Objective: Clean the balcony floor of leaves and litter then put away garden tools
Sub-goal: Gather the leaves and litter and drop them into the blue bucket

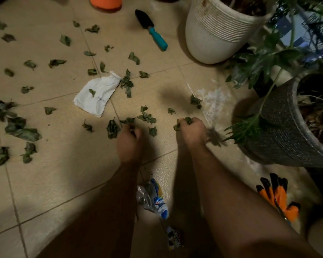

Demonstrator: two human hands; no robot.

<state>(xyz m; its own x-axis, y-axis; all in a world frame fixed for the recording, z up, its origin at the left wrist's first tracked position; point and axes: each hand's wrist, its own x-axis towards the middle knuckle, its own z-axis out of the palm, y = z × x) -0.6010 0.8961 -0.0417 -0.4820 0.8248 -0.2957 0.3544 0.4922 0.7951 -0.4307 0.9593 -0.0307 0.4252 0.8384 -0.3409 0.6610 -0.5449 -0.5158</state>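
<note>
Both fists down on the floor (67, 179): the left hand (129, 144) has its grip curled around leaves (128, 120), the right hand (191, 131) clutches a leafy bunch (187, 120), trowel (151, 29) lying well apart.

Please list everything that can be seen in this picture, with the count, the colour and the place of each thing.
leaves: many, dark green, scattered over the floor, mostly left and centre
paper bag: one, white, flat on the floor, centre left
trowel: one, black blade with teal handle, on the floor, top centre
white pot: one, ribbed, top right
grey pot: one, holding a green plant, right
orange pot: one, top edge, only partly in view
plastic wrappers: at least two, clear, blue and white, on the floor between the forearms
gloves: orange and black, count unclear, lower right
floor: beige tiles
left hand: grips leaves, centre
right hand: grips leaves, right of centre
</note>
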